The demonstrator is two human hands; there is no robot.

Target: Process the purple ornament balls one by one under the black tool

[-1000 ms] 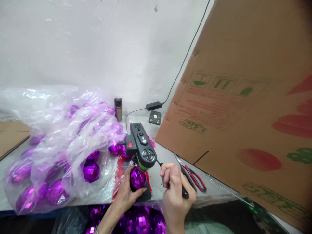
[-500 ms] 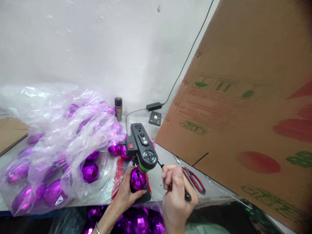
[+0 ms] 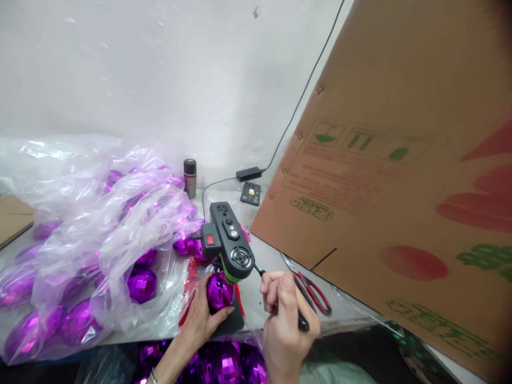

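Observation:
A shiny purple faceted ball (image 3: 221,291) sits low under the front end of a small black and green bench machine (image 3: 231,240), which looks like a mini drill press. My left hand (image 3: 202,314) is wrapped round the ball's left and near side, thumb in front. Dark marks show on top of the ball; the tool tip is hidden. To the right, my right hand (image 3: 286,309) is closed round the black-gripped lever (image 3: 303,321) that comes out of the machine's side. The ball rests over a black base plate (image 3: 234,322).
On the left, a clear plastic bag (image 3: 116,240) holds several purple balls; more balls (image 3: 228,368) lie below the table edge. Red-handled pliers (image 3: 316,293) lie right of my right hand. A large cardboard box (image 3: 384,176) leans in from the right. A bottle (image 3: 190,178) stands behind.
The whole view has shifted slightly, so things appear a little further left. The ball sits marginally further left of the machine head, with more of its top showing. Both hands keep their hold.

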